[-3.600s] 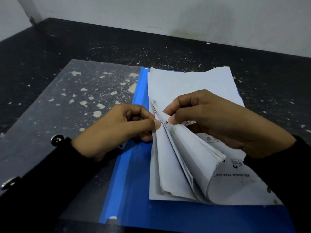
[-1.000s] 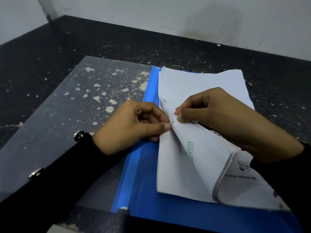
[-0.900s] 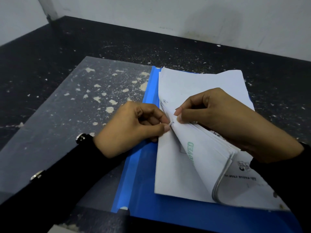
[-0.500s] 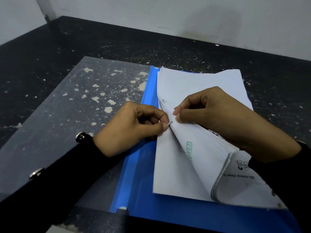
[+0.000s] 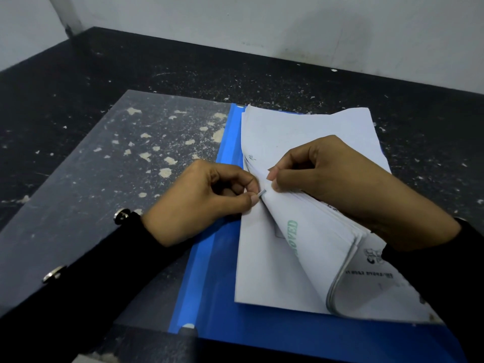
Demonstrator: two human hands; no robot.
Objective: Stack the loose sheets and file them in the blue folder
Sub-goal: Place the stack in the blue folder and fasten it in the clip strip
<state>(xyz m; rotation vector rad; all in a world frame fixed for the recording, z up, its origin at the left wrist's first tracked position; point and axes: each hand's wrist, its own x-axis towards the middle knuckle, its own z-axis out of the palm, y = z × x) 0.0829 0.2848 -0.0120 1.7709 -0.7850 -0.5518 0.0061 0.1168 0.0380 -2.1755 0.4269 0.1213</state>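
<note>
The blue folder (image 5: pixel 209 260) lies open on the dark table, its clear front cover (image 5: pixel 104 158) spread flat to the left. A stack of white sheets (image 5: pixel 293 132) rests on the blue back panel. The upper sheets are curled over to the right, showing a green stamp. My left hand (image 5: pixel 201 203) pinches a small metal fastener prong (image 5: pixel 262 193) at the stack's left edge. My right hand (image 5: pixel 337 184) pinches the left edge of the folded-back sheets right beside that prong.
The speckled black table (image 5: pixel 262 74) runs back to a white wall (image 5: pixel 288 24). The folder's bottom edge (image 5: pixel 314 339) lies near the table's front edge. My black sleeves with metal snaps (image 5: pixel 121 215) rest on the clear cover.
Both hands keep their pinch at the stack's left edge. The bottom sheet has shifted slightly left over the last second. More sheets are folded over than 3.6 s ago.
</note>
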